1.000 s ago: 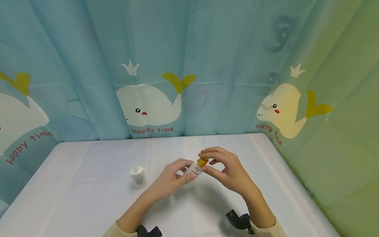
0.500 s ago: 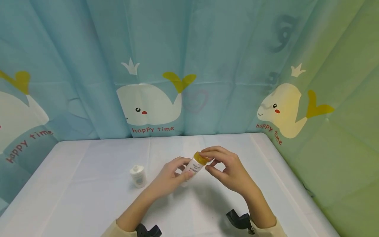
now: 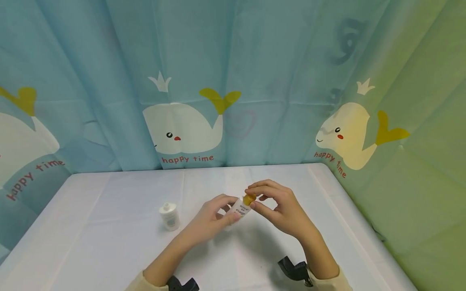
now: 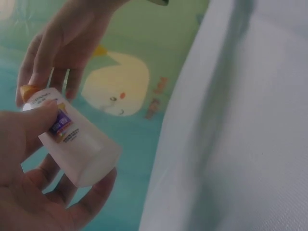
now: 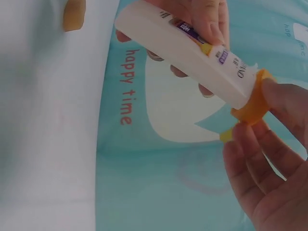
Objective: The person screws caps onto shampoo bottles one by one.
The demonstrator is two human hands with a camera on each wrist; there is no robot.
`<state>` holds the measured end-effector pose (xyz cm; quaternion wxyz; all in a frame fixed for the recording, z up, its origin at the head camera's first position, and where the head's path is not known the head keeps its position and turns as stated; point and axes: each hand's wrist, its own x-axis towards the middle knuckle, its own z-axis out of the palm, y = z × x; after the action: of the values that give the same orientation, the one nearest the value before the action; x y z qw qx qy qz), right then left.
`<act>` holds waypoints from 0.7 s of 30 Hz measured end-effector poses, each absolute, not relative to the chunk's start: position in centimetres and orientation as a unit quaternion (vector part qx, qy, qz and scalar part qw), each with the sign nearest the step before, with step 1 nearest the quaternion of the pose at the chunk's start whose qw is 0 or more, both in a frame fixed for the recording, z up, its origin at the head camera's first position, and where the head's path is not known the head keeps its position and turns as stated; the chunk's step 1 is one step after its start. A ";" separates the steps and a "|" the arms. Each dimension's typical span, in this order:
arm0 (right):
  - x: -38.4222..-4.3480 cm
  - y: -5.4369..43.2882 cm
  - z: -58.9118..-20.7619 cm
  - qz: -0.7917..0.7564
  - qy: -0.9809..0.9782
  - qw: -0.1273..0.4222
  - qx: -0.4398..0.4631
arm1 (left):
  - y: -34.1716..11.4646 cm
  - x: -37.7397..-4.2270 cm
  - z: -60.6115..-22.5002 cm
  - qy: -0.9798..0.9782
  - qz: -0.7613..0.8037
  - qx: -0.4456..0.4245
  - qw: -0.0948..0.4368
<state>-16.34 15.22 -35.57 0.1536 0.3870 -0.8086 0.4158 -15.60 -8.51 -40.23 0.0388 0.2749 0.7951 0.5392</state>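
A white plastic bottle (image 3: 240, 208) with a printed label and a yellow-orange cap (image 3: 249, 199) is held tilted above the table. My left hand (image 3: 214, 218) grips its body, thumb across the label and fingers behind and under it, as the left wrist view shows for the bottle (image 4: 82, 144). With thumb and fingertips, my right hand (image 3: 276, 204) pinches the cap. In the right wrist view the cap (image 5: 252, 98) sits at the bottle's end between those fingers. A small white bottle (image 3: 170, 217) with a narrow top stands upright left of my left hand.
The white-covered table (image 3: 109, 242) spreads under both hands. A blue-green curtain (image 3: 269, 81) with whale prints hangs behind it and along the right side. Black camera mounts (image 3: 294, 270) sit at both wrists. A small tan thing (image 5: 74, 14) at the right wrist view's top edge is unclear.
Half a second ago my right thumb was off the cap and the cap stood higher, more to the left. Now the thumb presses it again, and the bottle leans further right. The standing bottle is unmoved.
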 end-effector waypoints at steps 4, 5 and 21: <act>-16.3 15.1 -35.7 0.423 -0.809 0.147 0.380 | -8.4 -15.4 -40.1 0.797 0.533 0.281 0.038; -16.3 15.1 -35.7 0.426 -0.809 0.145 0.379 | -8.3 -15.4 -40.0 0.797 0.532 0.282 0.037; -16.6 15.5 -35.9 0.429 -0.794 0.127 0.411 | -8.7 -15.6 -40.2 0.793 0.535 0.287 0.050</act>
<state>-16.60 15.51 -35.87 0.1272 0.4110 -0.7944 0.4288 -15.64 -8.68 -40.17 0.0496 0.2868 0.7932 0.5349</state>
